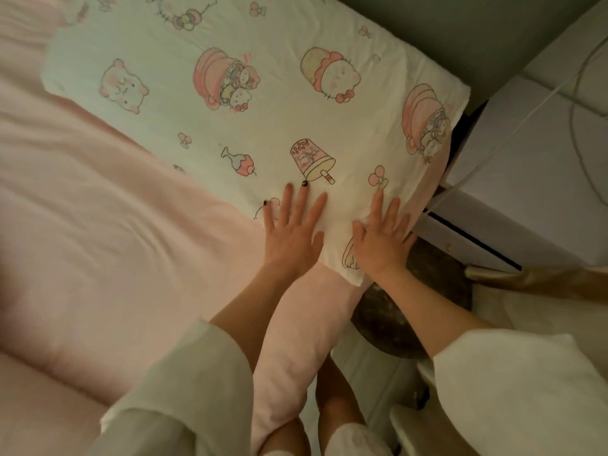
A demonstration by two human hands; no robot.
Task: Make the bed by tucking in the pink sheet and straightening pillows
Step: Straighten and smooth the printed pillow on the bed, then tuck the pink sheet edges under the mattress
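A white pillow (250, 103) printed with pink cartoon figures lies at the head of the bed, over the pink sheet (108, 232). My left hand (291, 230) lies flat on the pillow's near edge, fingers spread and straight. Beside it, my right hand (381, 240) presses flat on the pillow's near corner, by the bed's side edge. Below my forearms the pink sheet hangs down over the corner of the mattress.
A white bedside cabinet (526, 179) stands right of the bed, with a pale cable (513, 126) running across it. The dark headboard (460, 34) rises at the top right. A round dark stool (404, 304) sits on the floor by my legs.
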